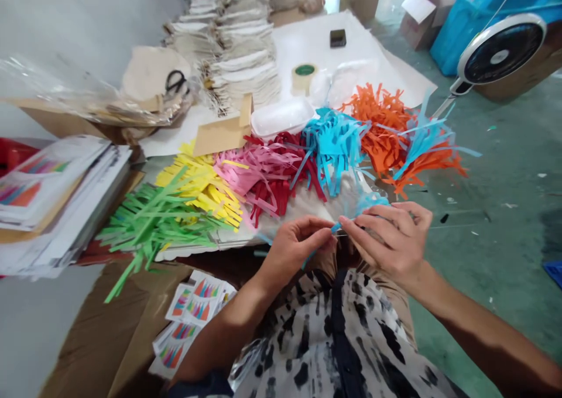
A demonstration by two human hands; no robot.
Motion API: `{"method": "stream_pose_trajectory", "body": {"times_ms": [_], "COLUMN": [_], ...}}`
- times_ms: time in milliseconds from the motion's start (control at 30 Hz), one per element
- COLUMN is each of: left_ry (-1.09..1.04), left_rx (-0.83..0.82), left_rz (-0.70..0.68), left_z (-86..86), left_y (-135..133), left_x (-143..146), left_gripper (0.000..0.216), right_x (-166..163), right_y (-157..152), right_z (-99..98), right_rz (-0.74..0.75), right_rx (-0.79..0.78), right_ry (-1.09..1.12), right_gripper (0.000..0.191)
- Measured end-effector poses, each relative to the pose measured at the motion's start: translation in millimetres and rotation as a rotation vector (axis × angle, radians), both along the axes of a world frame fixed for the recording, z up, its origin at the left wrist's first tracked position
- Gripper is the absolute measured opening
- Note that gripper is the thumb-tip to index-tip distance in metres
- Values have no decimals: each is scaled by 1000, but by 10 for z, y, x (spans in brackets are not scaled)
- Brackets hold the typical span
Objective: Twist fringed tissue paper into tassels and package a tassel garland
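Note:
A blue tissue-paper tassel (336, 227) is stretched between my two hands, close to the table's front edge. My left hand (298, 243) pinches one end of it, and some blue strips hang below those fingers. The twisted part sits in the closed fingertips of my right hand (390, 234), with more blue strips showing behind the knuckles. Beyond my hands lie piles of fringed paper: green (162, 216), yellow (206, 190), pink (259, 167), dark red (281, 193), blue (333, 143) and orange (381, 129). A loose blue bunch rests on the orange pile.
Behind the piles are a white tray (283, 117), a tape roll (304, 81) and stacked bundles (246, 52). Black-handled scissors (175, 82) lie at the left, above printed sheets (48, 181). A fan (500, 52) stands right, near a blue crate (461, 29). Printed cards (193, 310) lie on a carton.

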State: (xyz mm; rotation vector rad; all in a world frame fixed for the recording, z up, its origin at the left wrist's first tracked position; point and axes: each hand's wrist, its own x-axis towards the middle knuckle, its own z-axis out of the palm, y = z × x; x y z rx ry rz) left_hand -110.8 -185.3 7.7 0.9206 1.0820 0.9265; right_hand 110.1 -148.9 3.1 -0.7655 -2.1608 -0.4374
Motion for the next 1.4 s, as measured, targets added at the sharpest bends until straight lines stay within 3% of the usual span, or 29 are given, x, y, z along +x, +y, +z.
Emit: {"method": "stream_pose_trajectory", "body": {"times_ms": [100, 200, 333, 400, 467, 633, 867, 967, 1033, 1100, 1167, 1300, 1400], "left_ry": [-218, -271, -50, -3, -34, -69, -101, -96, -36, 33, 78, 44, -29], "left_rx": [-151, -168, 127, 256, 284, 242, 227, 193, 174, 142, 105, 60, 43], "left_rz": [-63, -57, 118, 168, 177, 237, 302, 380, 414, 392, 341, 309, 339], "left_z": [98, 122, 178, 219, 249, 243, 151, 117, 88, 47, -6, -107, -155], "left_y": [46, 71, 165, 234, 291, 332, 407, 489, 532, 550, 549, 533, 526], "left_x": [14, 60, 114, 117, 107, 50, -96, -223, -329, -436, -529, -635, -657], "left_gripper": [33, 36, 29, 24, 22, 26, 29, 30, 29, 28, 28, 29, 32], "right_x": [-13, -102, -273, -340, -382, -427, -665, -864, -1041, -1248, -1463, -1811, -1941], "right_y": [-3, -10, 65, 133, 204, 356, 548, 866, 1225, 1667, 2127, 2863, 3162], "right_z": [154, 213, 246, 276, 314, 403, 400, 388, 379, 362, 331, 233, 161], "right_rz": [16, 23, 99, 151, 170, 250, 241, 285, 240, 97, -127, -239, -271], "right_rx": [-27, -251, -658, -805, -898, -1070, -1044, -1105, -1066, -886, -777, -874, -972], "right_ry": [63, 212, 581, 703, 764, 687, 607, 547, 496, 395, 67, -139, -251], "right_gripper": [35, 27, 9, 9, 11, 15, 22, 25, 26, 25, 29, 23, 20]}}
